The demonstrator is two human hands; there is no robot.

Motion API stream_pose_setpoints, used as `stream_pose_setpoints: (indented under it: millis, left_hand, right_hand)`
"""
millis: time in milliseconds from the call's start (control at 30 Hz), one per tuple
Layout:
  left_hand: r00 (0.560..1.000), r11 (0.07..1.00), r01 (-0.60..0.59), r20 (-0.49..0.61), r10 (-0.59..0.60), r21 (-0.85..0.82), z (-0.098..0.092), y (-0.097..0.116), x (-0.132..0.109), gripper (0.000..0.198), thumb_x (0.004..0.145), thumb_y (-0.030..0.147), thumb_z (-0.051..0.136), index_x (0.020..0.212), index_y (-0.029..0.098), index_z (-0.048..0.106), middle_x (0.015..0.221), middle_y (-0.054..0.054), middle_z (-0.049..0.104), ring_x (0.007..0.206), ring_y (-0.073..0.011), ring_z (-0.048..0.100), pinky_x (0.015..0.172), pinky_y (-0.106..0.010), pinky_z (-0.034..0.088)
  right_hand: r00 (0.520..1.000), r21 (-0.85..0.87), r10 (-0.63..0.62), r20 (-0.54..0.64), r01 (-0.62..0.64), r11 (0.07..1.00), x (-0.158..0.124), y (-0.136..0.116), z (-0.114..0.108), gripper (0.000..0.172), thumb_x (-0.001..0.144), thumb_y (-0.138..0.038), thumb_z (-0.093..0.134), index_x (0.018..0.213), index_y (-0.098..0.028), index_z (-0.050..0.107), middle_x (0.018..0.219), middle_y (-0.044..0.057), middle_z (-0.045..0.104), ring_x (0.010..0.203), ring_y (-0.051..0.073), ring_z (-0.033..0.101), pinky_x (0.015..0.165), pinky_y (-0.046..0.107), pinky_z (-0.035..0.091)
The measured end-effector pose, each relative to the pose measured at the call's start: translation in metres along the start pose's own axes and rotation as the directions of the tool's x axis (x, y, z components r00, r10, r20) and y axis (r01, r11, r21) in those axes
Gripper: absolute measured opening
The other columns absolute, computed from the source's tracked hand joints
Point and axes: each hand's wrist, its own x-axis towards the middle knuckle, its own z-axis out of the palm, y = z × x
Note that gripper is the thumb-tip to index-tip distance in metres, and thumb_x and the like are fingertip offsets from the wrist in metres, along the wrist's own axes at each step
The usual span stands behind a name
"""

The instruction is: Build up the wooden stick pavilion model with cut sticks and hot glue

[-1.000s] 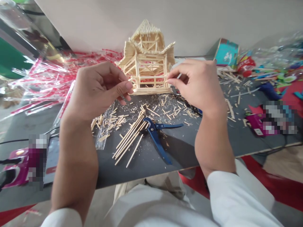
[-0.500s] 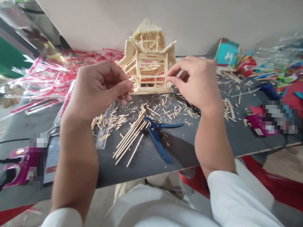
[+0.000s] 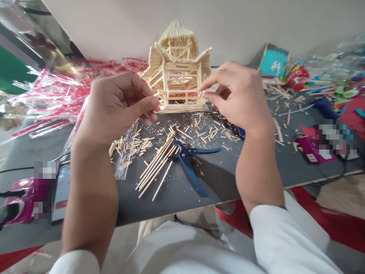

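Observation:
A model house (image 3: pixel 182 68) built of thin wooden sticks, with tiered roofs, stands at the back of the dark table. My left hand (image 3: pixel 122 102) is at its lower left, thumb and fingertips drawn together in a pinch; whatever they hold is hidden. Beside the right front post, my right hand (image 3: pixel 235 97) has thumb and index finger pinched close to the end of a rail. Whether they grip the rail or touch the post cannot be made out. Blue-handled cutters (image 3: pixel 189 165) lie open below, their jaw by a row of loose sticks (image 3: pixel 154 171).
A clear ruler (image 3: pixel 124 163) and cut stick bits (image 3: pixel 211 133) lie on the table (image 3: pixel 222 175). Red-and-clear plastic wrappers (image 3: pixel 54 99) heap at the left. A turquoise box (image 3: pixel 274 62) and a red bottle (image 3: pixel 298 78) are at the back right, a phone (image 3: pixel 61 190) at the left.
My right hand has shifted slightly upward beside the post, and its thumb and index finger look a little farther apart. My left hand has barely moved.

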Motion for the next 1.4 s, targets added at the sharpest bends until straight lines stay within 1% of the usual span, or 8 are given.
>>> stream_pose_setpoints:
  millis: [200,400,833,967,1067,1200,1300,1400]
  left_hand:
    - [1.0,1.0,-0.005,0.004,0.005,-0.016,0.0,-0.003,0.0,0.019,0.084,0.038,0.083,0.094,0.025,0.073,0.076,0.002,0.075,0.075,-0.0188,0.076,0.067,-0.032,0.066]
    - [1.0,1.0,0.011,0.021,-0.01,-0.02,-0.001,-0.003,-0.001,0.02,0.087,0.037,0.081,0.094,0.022,0.071,0.079,0.0,0.076,0.081,-0.0196,0.077,0.071,-0.033,0.066]
    - [0.999,0.999,0.04,0.012,-0.041,0.024,0.002,0.003,0.003,0.019,0.087,0.036,0.081,0.087,0.021,0.071,0.075,0.0,0.074,0.061,-0.0135,0.072,0.056,-0.029,0.064]
    - [0.999,0.998,0.049,0.009,-0.049,0.026,0.003,0.007,0.004,0.018,0.087,0.036,0.082,0.087,0.022,0.07,0.072,0.002,0.073,0.059,-0.0118,0.071,0.053,-0.026,0.063]
    - [0.997,0.997,0.073,0.007,-0.073,0.031,0.004,0.01,0.004,0.019,0.087,0.036,0.082,0.085,0.022,0.07,0.073,0.001,0.073,0.06,-0.0139,0.071,0.054,-0.031,0.064]
    - [0.997,0.997,0.072,0.003,-0.072,0.009,0.003,0.008,0.002,0.022,0.087,0.039,0.082,0.086,0.02,0.07,0.074,-0.001,0.074,0.062,-0.0163,0.073,0.058,-0.035,0.065]
    - [1.0,1.0,0.022,0.014,-0.021,-0.013,0.0,0.004,0.0,0.023,0.087,0.041,0.081,0.091,0.021,0.07,0.075,0.001,0.074,0.069,-0.016,0.075,0.064,-0.031,0.065]
    - [1.0,1.0,0.014,0.007,-0.015,0.007,-0.002,0.003,0.0,0.02,0.089,0.039,0.079,0.091,0.022,0.069,0.076,0.001,0.075,0.077,-0.0162,0.077,0.063,-0.026,0.063]
  right_hand:
    - [0.998,0.005,0.065,0.027,-0.065,0.998,0.002,0.003,0.003,0.013,0.09,-0.047,0.071,0.096,-0.037,0.078,0.096,0.006,0.075,0.094,0.03,0.07,0.07,0.043,0.057]
    - [0.999,-0.013,0.052,0.011,-0.052,0.999,0.003,0.003,0.005,0.013,0.091,-0.047,0.07,0.092,-0.035,0.077,0.099,0.006,0.076,0.092,0.03,0.07,0.069,0.044,0.056]
    - [0.997,0.015,0.073,0.027,-0.074,0.997,0.003,0.007,0.008,0.013,0.088,-0.048,0.074,0.093,-0.035,0.075,0.1,0.005,0.076,0.094,0.029,0.071,0.066,0.041,0.055]
    - [1.0,-0.004,0.029,0.001,-0.029,1.0,0.003,0.006,0.008,0.011,0.089,-0.044,0.074,0.091,-0.033,0.075,0.103,0.006,0.075,0.087,0.028,0.07,0.072,0.042,0.055]
    - [1.0,-0.05,-0.019,-0.005,0.019,0.999,0.003,0.004,0.008,0.008,0.092,-0.039,0.071,0.09,-0.032,0.075,0.104,0.006,0.074,0.078,0.025,0.069,0.075,0.042,0.056]
    - [1.0,-0.034,0.019,0.002,-0.019,0.999,0.003,0.004,0.007,0.015,0.09,-0.046,0.073,0.091,-0.031,0.075,0.102,0.007,0.075,0.081,0.026,0.07,0.072,0.041,0.056]
    - [0.999,-0.013,0.044,0.009,-0.044,0.999,0.002,0.004,0.004,0.018,0.09,-0.049,0.073,0.093,-0.031,0.074,0.101,0.007,0.076,0.082,0.026,0.071,0.069,0.038,0.056]
    - [1.0,-0.04,0.009,-0.024,-0.01,0.999,0.001,0.005,0.001,0.01,0.091,-0.04,0.071,0.092,-0.03,0.072,0.099,0.005,0.075,0.072,0.021,0.068,0.069,0.035,0.055]
